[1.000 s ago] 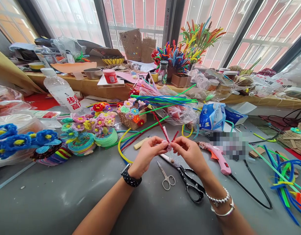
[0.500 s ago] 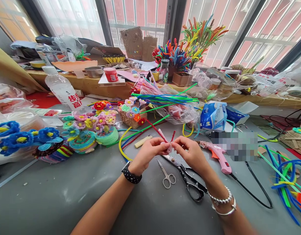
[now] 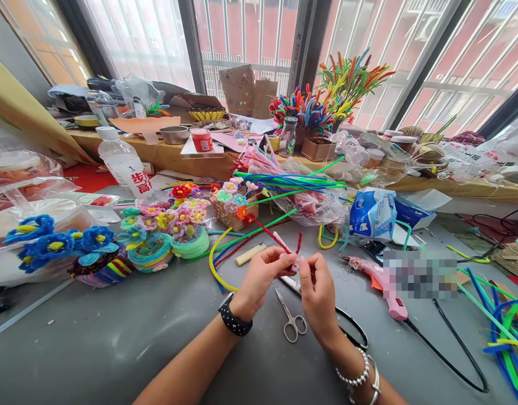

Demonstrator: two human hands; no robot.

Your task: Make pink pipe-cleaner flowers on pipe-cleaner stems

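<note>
My left hand (image 3: 264,277) pinches a small pale pink pipe-cleaner flower (image 3: 296,264) between thumb and fingers. Against its right side, the fingers of my right hand (image 3: 318,292) are curled closed; whether they grip its edge is partly hidden. A sparkly red pipe cleaner (image 3: 300,243) sticks up behind the flower, and another red strand (image 3: 267,230) slants away to the upper left. Just below my hands lie small silver scissors (image 3: 291,318). Large black-handled shears (image 3: 355,327) are partly covered by my right hand and wrist.
A pink glue gun (image 3: 381,281) with its black cord lies on the right. Finished flower pots (image 3: 151,256) line the left, near a plastic bottle (image 3: 126,166). Pipe cleaners (image 3: 301,180) in a plastic bag and a blue tissue pack (image 3: 373,212) lie behind my hands.
My right hand has turned more upright, its fingers curling in beside the flower, and its wrist has shifted left. My left hand keeps its pinch. The whole view has tilted slightly up.
</note>
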